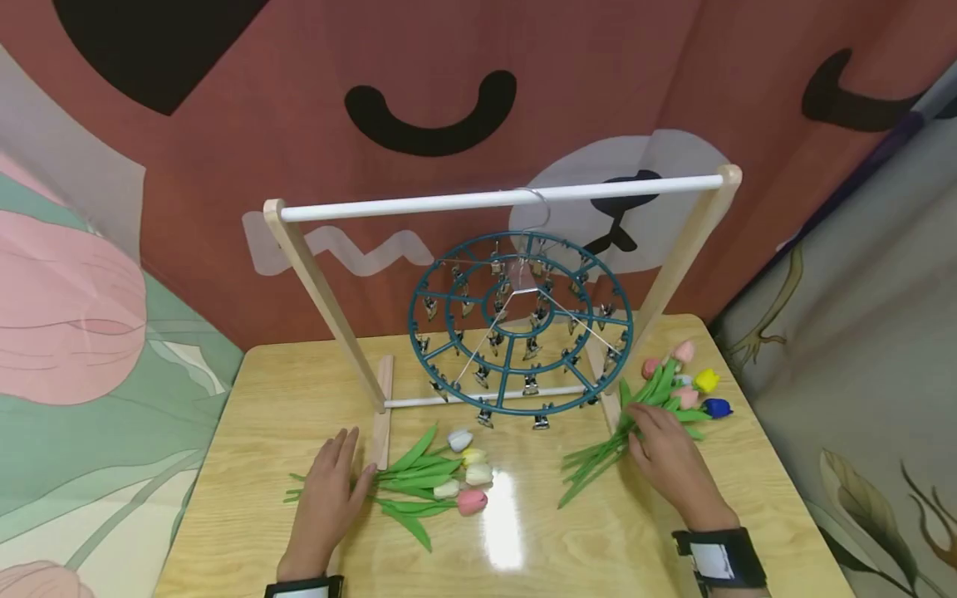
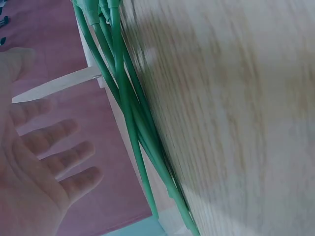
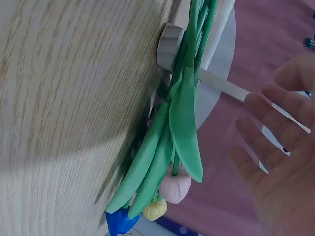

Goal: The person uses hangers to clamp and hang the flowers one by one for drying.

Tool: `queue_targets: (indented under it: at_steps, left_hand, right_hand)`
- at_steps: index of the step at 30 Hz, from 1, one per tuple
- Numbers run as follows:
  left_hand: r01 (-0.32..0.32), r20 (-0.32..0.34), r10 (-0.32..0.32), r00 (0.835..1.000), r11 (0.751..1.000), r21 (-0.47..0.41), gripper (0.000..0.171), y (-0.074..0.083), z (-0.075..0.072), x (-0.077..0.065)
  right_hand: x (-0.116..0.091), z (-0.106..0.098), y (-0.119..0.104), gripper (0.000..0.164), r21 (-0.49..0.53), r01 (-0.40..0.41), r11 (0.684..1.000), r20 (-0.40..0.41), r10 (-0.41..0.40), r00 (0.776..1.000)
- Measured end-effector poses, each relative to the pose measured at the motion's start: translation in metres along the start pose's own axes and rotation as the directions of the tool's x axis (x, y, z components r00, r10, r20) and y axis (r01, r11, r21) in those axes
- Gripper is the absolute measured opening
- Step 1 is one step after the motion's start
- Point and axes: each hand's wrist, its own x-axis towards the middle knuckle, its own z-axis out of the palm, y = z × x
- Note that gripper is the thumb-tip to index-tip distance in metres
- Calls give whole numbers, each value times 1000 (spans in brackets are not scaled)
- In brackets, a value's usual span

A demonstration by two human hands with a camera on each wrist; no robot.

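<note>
My left hand is over the stem end of a bunch of artificial tulips with white, yellow and pink heads, lying flat on the table. In the left wrist view its fingers are spread and relaxed, apart from the green stems. On the right, my right hand hovers by a second tulip bunch with pink, red, yellow and blue heads. The right wrist view shows loosely extended fingers with a gap to the leaves. Neither hand holds anything.
A wooden stand with a white top rail rises behind both bunches. From the rail hangs a round teal drying hanger with many metal clips. The wooden table meets a patterned curtain at the back.
</note>
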Motion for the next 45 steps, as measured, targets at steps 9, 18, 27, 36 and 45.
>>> queue_targets:
  at_steps: [9, 18, 27, 36, 45]
  left_hand:
    - [-24, -24, 24, 999, 1000, -9, 58, 10, 3, 3]
    - [-90, -19, 89, 996, 996, -14, 49, 26, 10, 6]
    - [-62, 51, 62, 997, 998, 0, 47, 22, 12, 1]
    - [-14, 130, 11, 991, 1000, 22, 44, 8, 21, -11]
    - [-56, 102, 51, 993, 997, 45, 37, 9, 22, -13]
  right_hand:
    - [7, 11, -2, 34, -26, 98, 995, 66, -96, 993]
    - [4, 22, -7, 37, -32, 172, 985, 93, -168, 981]
    - [10, 36, -36, 29, 0, 204, 979, 110, -203, 973]
    - [20, 48, -71, 28, 52, 206, 977, 149, -212, 966]
    - [31, 61, -119, 21, 96, 294, 951, 170, -307, 937]
